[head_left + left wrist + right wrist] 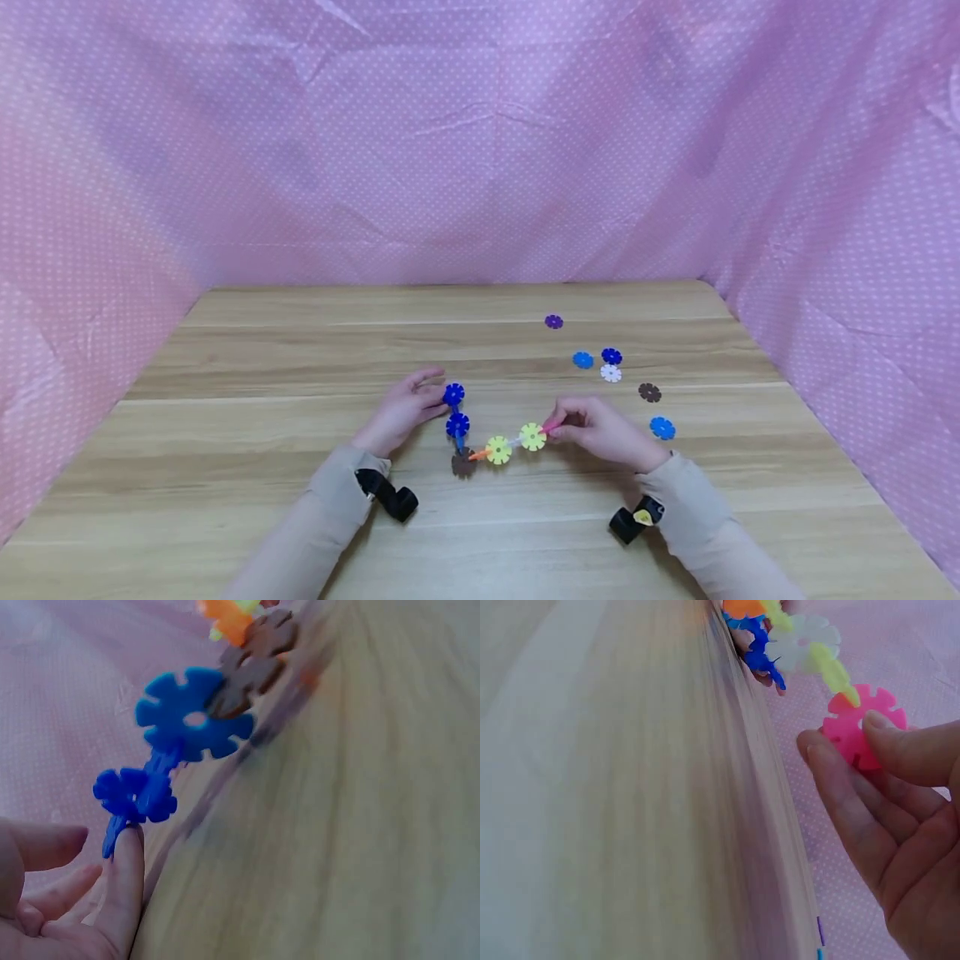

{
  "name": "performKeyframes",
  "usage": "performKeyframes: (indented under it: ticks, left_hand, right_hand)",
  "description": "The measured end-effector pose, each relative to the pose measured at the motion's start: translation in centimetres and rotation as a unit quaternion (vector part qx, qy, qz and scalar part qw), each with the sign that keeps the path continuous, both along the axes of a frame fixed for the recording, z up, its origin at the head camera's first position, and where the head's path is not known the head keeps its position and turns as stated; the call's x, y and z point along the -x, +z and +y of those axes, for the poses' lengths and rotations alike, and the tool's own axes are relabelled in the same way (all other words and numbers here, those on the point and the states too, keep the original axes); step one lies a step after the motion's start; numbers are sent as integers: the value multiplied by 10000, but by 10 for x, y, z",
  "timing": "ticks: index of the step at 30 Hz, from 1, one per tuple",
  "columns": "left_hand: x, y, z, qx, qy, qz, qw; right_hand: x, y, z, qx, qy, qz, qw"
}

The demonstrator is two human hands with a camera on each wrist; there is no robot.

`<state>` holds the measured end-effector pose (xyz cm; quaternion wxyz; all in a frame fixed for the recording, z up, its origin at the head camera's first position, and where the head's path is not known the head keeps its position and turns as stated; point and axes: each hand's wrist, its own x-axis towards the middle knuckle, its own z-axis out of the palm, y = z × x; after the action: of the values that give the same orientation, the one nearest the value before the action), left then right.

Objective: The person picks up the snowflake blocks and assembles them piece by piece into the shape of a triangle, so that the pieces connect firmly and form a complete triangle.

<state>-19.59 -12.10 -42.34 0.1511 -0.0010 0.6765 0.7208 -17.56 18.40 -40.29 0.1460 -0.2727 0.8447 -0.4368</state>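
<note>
A chain of notched plastic snowflake discs runs between my two hands, low over the table. At its right end my right hand (600,429) pinches a pink disc (847,731) between thumb and fingers. From there the chain passes through a yellow disc (533,437), a white disc (802,645), another yellow disc (498,450) and an orange disc (229,619) to a brown disc (259,664). A light blue disc (172,705) and dark blue discs (457,425) form the left end. My left hand (405,408) touches that end with one extended finger, its thumb apart.
Loose discs lie to the right on the wooden table (300,333): a purple one (553,322), a dark blue one (612,356), a white one (611,373), a brown one (649,392) and light blue ones (662,428). Pink dotted cloth (480,167) surrounds the table's back and sides.
</note>
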Motion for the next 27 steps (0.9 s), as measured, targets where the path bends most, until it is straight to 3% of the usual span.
performKeyframes:
  ticks: [8,18,22,27]
  left_hand:
    - [6,-4,0,377,146,-51,9992]
    - [3,-10,1,685,232,309,9969]
    - [1,-12,2,717,286,439,9960]
    - [-1,-13,1,737,282,490,9957]
  right_hand:
    - [3,-2,4,-354,108,48,9993]
    - [1,1,16,-801,367,109,9961]
    - [0,7,28,-899,56,184,9958]
    - [3,12,55,-807,-680,463,9933]
